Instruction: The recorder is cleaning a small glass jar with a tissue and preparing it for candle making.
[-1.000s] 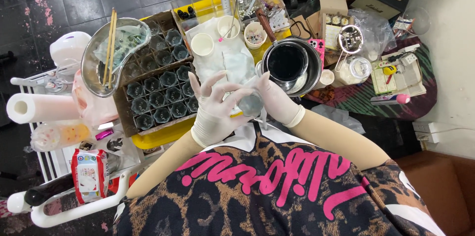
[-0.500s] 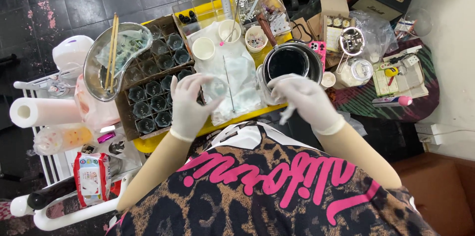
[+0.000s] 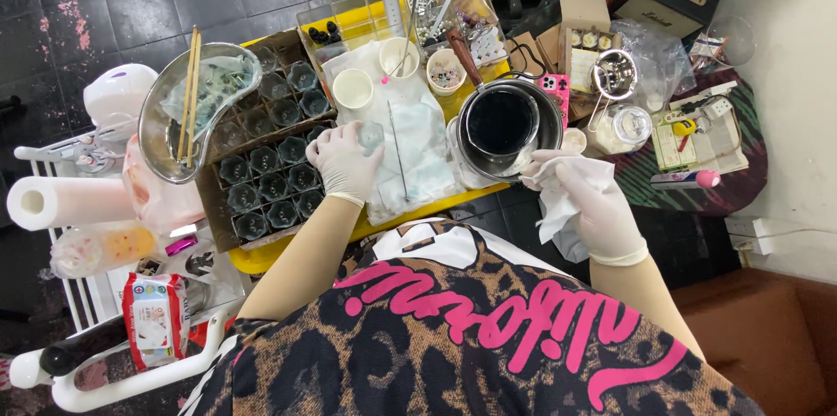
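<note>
Working over a crowded yellow tray (image 3: 261,257), a person in white gloves and a leopard-print top with pink lettering holds a small clear glass jar (image 3: 370,135) in the left hand (image 3: 344,163), fingers curled around it just beside a cardboard box (image 3: 209,198) packed with rows of similar glass jars (image 3: 272,185). The jar sits above the edge of a pale cloth (image 3: 418,154) spread on the tray, where a thin metal rod (image 3: 397,150) lies.

The right hand (image 3: 593,207) is closed on a crumpled white paper towel (image 3: 558,198), which hangs down from the palm, close to the rim of a steel saucepan (image 3: 506,124) filled with dark liquid; whether towel and pan touch cannot be made out. The pan's wooden handle (image 3: 462,58) points away from the person.

Two white cups (image 3: 353,87) stand beyond the cloth. A kidney-shaped steel dish (image 3: 192,106) with wooden chopsticks (image 3: 187,93) across it rests on the far corner of the box. A paper towel roll (image 3: 65,202) lies at the left, a packet of wet wipes (image 3: 153,320) below it, and a pink phone (image 3: 556,89) sits behind the pan.
</note>
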